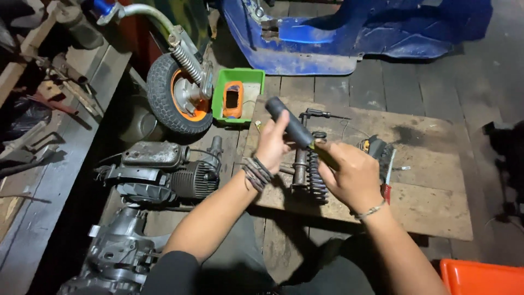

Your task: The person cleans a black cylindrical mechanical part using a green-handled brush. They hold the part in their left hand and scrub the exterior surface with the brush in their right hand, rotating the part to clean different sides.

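head view, workshop floor seen from above.

- left hand (pixel 271 143): fingers closed around the upper part of a dark rubber grip (pixel 291 124); cord bracelets at the wrist.
- right hand (pixel 352 176): closed around the lower end of the same piece, where a yellowish shaft (pixel 322 154) shows between thumb and fingers; thin chain at the wrist.
- dark rubber grip: tilted, high end to the left, held above a wooden board (pixel 431 186).
- on the board, under the hands: a coil spring (pixel 316 183) lying beside a rusty metal tube (pixel 299 166), the two just touching or nearly so.
- right of the hands, on the board: a small black and orange part (pixel 378 151) and a red-handled tool (pixel 387 188), partly hidden.
- beyond the board: green tray (pixel 219 95) with an orange device (pixel 233 100) inside.
- left of the tray: small wheel (pixel 177 98), orange hub, spring strut above.
- left foreground: engine (pixel 164 172), grey, finned.
- top: blue body panel (pixel 349 33).
- bottom right corner: orange bin (pixel 480 277).
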